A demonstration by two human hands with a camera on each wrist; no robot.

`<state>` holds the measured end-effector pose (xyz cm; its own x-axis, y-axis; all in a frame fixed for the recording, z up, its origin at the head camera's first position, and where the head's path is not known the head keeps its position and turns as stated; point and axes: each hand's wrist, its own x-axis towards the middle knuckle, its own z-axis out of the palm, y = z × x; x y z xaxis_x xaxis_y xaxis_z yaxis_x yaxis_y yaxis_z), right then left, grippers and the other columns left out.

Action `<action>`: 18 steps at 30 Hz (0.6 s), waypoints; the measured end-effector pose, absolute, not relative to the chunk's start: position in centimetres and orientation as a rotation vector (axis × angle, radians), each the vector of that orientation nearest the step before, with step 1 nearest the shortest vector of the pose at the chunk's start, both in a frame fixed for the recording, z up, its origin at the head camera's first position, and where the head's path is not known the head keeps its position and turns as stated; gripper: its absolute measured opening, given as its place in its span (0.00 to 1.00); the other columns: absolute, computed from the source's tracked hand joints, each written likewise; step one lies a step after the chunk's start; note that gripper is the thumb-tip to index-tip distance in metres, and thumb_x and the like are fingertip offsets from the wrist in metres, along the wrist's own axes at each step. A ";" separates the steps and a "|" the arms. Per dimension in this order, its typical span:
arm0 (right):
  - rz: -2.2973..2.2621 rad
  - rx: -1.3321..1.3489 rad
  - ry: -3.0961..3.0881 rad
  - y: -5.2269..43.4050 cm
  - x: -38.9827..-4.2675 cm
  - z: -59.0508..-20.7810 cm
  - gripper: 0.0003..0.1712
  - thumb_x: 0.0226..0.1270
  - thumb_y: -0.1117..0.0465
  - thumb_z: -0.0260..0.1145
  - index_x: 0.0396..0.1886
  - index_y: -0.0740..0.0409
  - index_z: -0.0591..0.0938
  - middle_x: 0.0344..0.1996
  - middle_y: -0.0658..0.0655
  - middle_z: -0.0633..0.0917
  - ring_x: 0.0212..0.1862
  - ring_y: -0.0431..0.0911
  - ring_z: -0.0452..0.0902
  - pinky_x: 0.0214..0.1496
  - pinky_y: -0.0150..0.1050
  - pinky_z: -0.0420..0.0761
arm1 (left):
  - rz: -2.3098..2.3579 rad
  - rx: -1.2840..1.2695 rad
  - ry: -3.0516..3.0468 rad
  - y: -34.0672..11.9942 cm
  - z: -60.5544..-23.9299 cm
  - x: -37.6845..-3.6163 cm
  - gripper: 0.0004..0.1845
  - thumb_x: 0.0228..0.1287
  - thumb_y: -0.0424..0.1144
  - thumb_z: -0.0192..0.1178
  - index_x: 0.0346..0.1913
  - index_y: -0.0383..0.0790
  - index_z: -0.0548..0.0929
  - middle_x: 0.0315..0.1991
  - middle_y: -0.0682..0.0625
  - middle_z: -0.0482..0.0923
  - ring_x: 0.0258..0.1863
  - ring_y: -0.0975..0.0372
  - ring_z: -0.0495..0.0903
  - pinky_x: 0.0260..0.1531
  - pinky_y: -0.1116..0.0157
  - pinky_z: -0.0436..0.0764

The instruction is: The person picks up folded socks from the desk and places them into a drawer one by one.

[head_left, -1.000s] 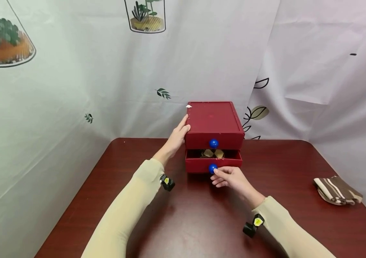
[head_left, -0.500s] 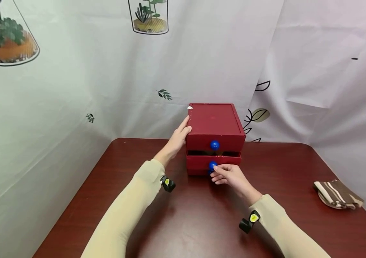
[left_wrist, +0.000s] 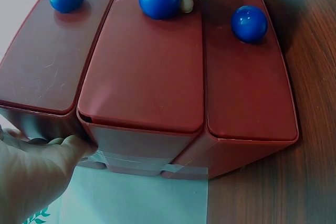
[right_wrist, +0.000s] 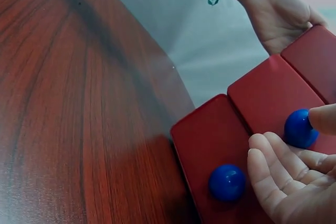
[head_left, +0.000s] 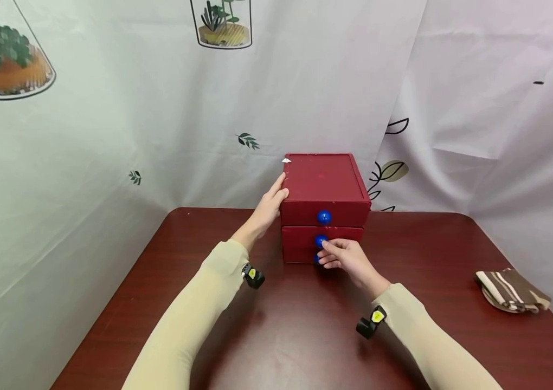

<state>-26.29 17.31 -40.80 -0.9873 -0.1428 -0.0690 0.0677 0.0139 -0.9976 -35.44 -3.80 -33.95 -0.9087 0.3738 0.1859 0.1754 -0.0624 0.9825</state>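
A small red drawer box [head_left: 324, 184] with three blue knobs stands at the back of the table. All of its drawers sit flush. My left hand [head_left: 271, 203] lies flat against the box's left side, fingers straight [left_wrist: 37, 166]. My right hand [head_left: 330, 253] is at the front of the middle drawer [left_wrist: 152, 72]. Its thumb and fingers [right_wrist: 273, 156] pinch the middle knob [head_left: 321, 240] [right_wrist: 300, 128]. The top knob [head_left: 323, 217] and the bottom knob [right_wrist: 227, 182] are free.
The dark red wooden table [head_left: 281, 325] stretches toward me. A folded brown striped cloth [head_left: 510, 290] lies near its right edge. White printed curtains [head_left: 110, 135] hang close behind and to both sides of the table.
The middle drawer, open a second ago with items showing inside, has been pushed in flush by my right hand. The left hand has stayed on the box's side.
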 end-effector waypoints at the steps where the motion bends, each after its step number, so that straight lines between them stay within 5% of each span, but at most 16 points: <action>1: -2.106 -0.081 2.124 17.3 -26.3 -40.8 0.25 0.67 0.56 0.60 0.48 0.78 0.74 0.35 0.68 0.83 0.32 0.49 0.82 0.38 0.42 0.81 | 2.107 0.603 2.048 -3.8 -33.9 -35.4 0.31 0.69 0.43 0.44 0.73 0.56 0.52 0.69 0.51 0.56 0.57 0.55 0.70 0.54 0.54 0.71; 10: -2.052 0.034 2.178 17.5 -26.2 -42.5 0.31 0.63 0.49 0.63 0.47 0.76 0.76 0.36 0.71 0.82 0.32 0.50 0.82 0.38 0.44 0.81 | 2.111 0.598 2.056 -3.9 -33.8 -35.4 0.31 0.68 0.43 0.44 0.73 0.56 0.52 0.70 0.51 0.54 0.56 0.55 0.70 0.53 0.54 0.71; 18: -2.049 0.192 2.082 17.5 -26.3 -44.4 0.26 0.65 0.55 0.61 0.45 0.79 0.75 0.29 0.66 0.82 0.28 0.49 0.82 0.35 0.43 0.81 | 2.115 0.595 2.050 -3.9 -33.8 -35.3 0.31 0.68 0.44 0.45 0.73 0.57 0.52 0.69 0.51 0.55 0.55 0.55 0.71 0.52 0.55 0.72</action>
<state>-26.28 17.52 -44.45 -0.9687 -0.0562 -0.2417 0.2407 0.0229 -0.9703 -35.33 -3.86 -33.80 -0.9126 0.3650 0.1845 0.1729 -0.0644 0.9828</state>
